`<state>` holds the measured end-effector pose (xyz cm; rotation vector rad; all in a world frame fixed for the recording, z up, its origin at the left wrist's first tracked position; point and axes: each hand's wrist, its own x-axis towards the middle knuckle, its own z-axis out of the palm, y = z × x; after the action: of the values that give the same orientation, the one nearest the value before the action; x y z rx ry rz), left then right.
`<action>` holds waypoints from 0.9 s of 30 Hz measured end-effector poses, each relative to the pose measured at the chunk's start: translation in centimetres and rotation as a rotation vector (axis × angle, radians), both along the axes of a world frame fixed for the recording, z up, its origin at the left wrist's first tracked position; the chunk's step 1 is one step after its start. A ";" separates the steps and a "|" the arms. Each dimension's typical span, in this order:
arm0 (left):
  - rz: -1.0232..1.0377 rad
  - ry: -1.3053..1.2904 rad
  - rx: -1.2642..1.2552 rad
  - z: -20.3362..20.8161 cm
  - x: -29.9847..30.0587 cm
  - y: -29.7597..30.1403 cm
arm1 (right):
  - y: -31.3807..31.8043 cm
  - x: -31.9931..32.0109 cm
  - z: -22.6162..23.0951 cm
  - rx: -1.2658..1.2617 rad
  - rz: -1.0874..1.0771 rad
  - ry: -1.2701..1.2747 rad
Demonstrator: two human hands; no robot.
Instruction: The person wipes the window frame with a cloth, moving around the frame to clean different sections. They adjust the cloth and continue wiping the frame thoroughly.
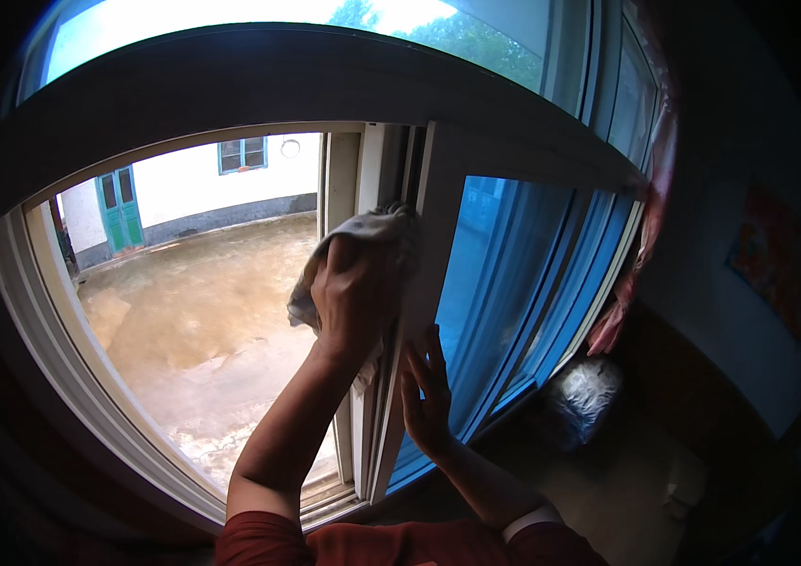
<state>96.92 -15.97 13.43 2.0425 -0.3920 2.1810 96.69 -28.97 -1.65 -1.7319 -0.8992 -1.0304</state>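
My left hand [355, 294] is raised and closed around a greyish-white cloth [311, 274]. It presses the cloth against the upright frame edge [391, 170] between the open part of the window and the sliding sash. Lower and to the right, my right hand [428, 401] rests on the side bar of the sash [438, 217], fingers stretched out and apart, holding nothing. Blue-tinted glass [504, 264] fills the sash just right of that hand. My left palm and part of the cloth are hidden behind the back of the hand.
The window track [334, 500] runs below my arms. A pinkish curtain [641, 255] hangs at the right, above a shiny silvery bundle [584, 396]. Outside lies a yard [202, 302] before a white building with a green door [120, 212].
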 end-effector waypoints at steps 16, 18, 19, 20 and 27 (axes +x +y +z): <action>-0.183 0.048 -0.143 -3.1 0.5 -0.3 | -1.4 -0.7 0.4 0.026 0.103 0.123; -0.216 0.172 -0.168 -7.7 -0.3 0.0 | -2.2 -1.1 1.5 0.006 0.130 0.109; -0.237 0.228 -0.185 -9.7 -0.8 0.3 | -2.3 -1.3 1.5 0.029 0.167 0.122; -0.256 0.283 -0.202 -11.3 -1.5 0.4 | -2.1 -1.0 1.6 0.062 0.225 0.142; -0.283 0.297 -0.309 -13.0 -2.7 -1.2 | -2.0 -1.5 1.6 0.267 0.360 0.324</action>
<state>94.24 -17.13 0.39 1.9586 -0.2692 1.6308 95.23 -30.94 -0.02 -1.3967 -0.7870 -0.5809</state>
